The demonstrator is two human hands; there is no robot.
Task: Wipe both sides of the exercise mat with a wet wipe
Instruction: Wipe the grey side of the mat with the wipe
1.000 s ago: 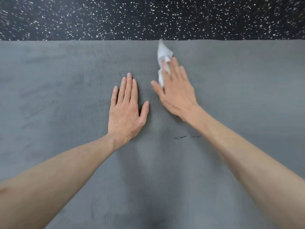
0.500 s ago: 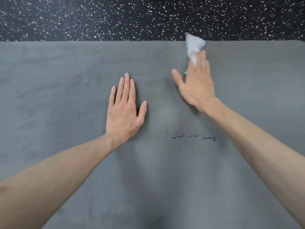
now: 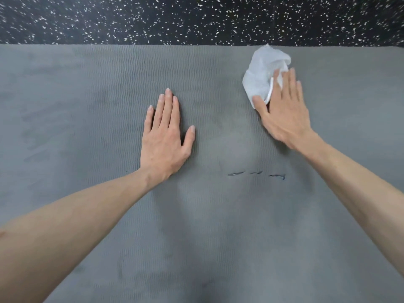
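Observation:
A grey ribbed exercise mat [image 3: 76, 119] lies flat and fills most of the view. My left hand [image 3: 165, 136] rests palm down on it near the middle, fingers straight and together. My right hand [image 3: 284, 112] presses a crumpled white wet wipe [image 3: 262, 73] onto the mat near its far edge, with straight fingers on top of the wipe and the thumb at its near corner. Most of the wipe sticks out beyond the fingertips. Three short dark marks [image 3: 255, 174] sit on the mat between my forearms.
Beyond the mat's far edge runs black rubber flooring [image 3: 196, 18] with white speckles. Faint darker smudges [image 3: 122, 270] show on the mat's near left part.
My right hand has swept the wipe to the right along the mat's far part, and the wipe now lies spread wider. The left hand has stayed in place.

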